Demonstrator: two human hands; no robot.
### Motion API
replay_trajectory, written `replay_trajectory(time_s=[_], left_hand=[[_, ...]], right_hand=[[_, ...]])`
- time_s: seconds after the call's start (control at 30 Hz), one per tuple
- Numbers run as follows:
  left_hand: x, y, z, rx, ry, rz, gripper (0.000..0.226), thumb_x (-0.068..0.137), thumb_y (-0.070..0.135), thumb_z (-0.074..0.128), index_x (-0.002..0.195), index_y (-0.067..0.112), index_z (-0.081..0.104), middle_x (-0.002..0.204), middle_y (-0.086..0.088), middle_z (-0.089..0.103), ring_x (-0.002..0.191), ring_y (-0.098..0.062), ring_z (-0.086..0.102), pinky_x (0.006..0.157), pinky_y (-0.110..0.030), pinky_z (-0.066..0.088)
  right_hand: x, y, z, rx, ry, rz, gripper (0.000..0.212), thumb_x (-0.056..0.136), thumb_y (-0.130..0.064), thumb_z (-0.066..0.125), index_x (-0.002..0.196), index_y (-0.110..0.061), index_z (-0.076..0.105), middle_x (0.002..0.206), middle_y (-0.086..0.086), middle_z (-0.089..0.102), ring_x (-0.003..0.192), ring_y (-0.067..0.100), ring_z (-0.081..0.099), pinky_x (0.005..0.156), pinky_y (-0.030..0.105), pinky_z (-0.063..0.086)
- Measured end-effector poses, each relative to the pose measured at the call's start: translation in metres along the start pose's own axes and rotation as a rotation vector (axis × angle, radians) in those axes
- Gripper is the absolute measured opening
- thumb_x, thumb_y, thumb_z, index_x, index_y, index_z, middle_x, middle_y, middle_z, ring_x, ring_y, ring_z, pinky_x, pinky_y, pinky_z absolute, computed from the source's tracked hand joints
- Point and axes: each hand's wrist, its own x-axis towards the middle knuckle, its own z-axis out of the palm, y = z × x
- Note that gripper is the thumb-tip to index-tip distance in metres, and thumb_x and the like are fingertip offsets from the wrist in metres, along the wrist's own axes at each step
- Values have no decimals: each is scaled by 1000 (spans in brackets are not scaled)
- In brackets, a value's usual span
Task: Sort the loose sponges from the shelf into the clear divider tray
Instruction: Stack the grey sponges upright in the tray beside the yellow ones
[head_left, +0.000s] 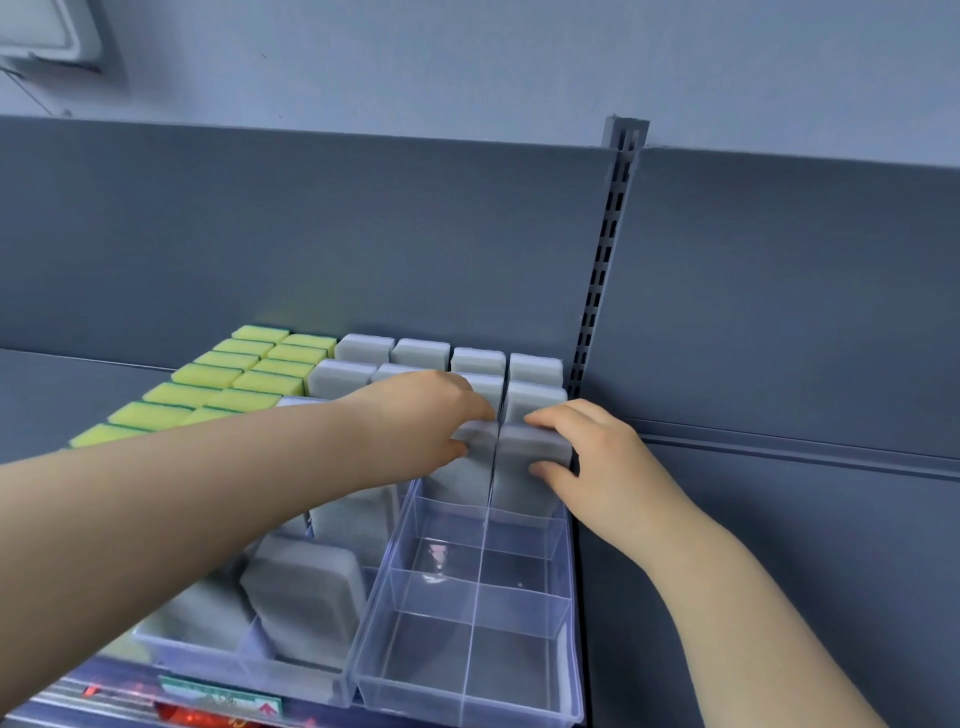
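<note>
From the head view, the left hand (431, 415) reaches across from the left. Its fingers are curled over the top of an upright grey sponge (470, 467) and its thumb presses the near face, so it is clamped on that sponge. The right hand (592, 457) grips a second grey sponge (532, 449) the same way, fingers over the top edge and thumb on the front. The two held sponges stand side by side at the far end of the clear divider tray (519, 654), one on each side of its centre partition. In front of them six compartments of that tray, in three rows of two, hold nothing. The tray sits on the grey shelf (779, 545), and just to its left is another clear tray (249, 670) with three grey sponges showing below the left forearm. Behind the hands, eight more grey sponges (421, 353) stand in two rows of four, some partly hidden. To their left, yellow-green sponges (205, 374) are lined up in two columns, thirteen visible before the arm covers the rest.
</note>
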Motion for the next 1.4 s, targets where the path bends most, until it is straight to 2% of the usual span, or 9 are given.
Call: replay_trajectory(time_s=[0.27,0.6,0.83,1.27,1.4], left_hand=[[-2,2,-8,25,6,-15,45,91,32,53,134,32,43,134,7,45,121,-15,44,95,-36,42],[-3,4,-7,28,0,-9,48,90,37,52,136,33,40,134,7,45,121,-16,44,95,-37,42],[-2,5,-11,30,2,-12,48,91,36,52,137,31,38,135,6,45,121,-16,44,95,-36,42],[-16,11,-15,32,89,11,40,94,38,44,133,34,42,131,9,48,118,-15,48,90,-37,46],[-36,19,-20,53,174,58,39,94,41,40,132,39,41,130,15,47,118,-10,46,78,-25,42]], right_hand=[[3,0,-1,-54,-1,-20,44,84,-30,63,126,-30,49,125,-18,46,115,5,44,94,21,39],[5,0,-1,-124,3,-43,46,85,-35,62,128,-31,47,128,-17,46,119,5,40,94,17,33],[8,-2,-1,-162,9,-52,46,85,-36,61,128,-30,47,129,-16,48,119,6,40,97,20,34],[-1,-17,-8,-212,48,-95,45,84,-37,61,127,-30,48,127,-17,48,119,3,39,91,14,29],[-18,-34,-16,-236,81,-95,43,85,-41,59,126,-33,48,127,-21,46,118,0,38,86,12,27]])
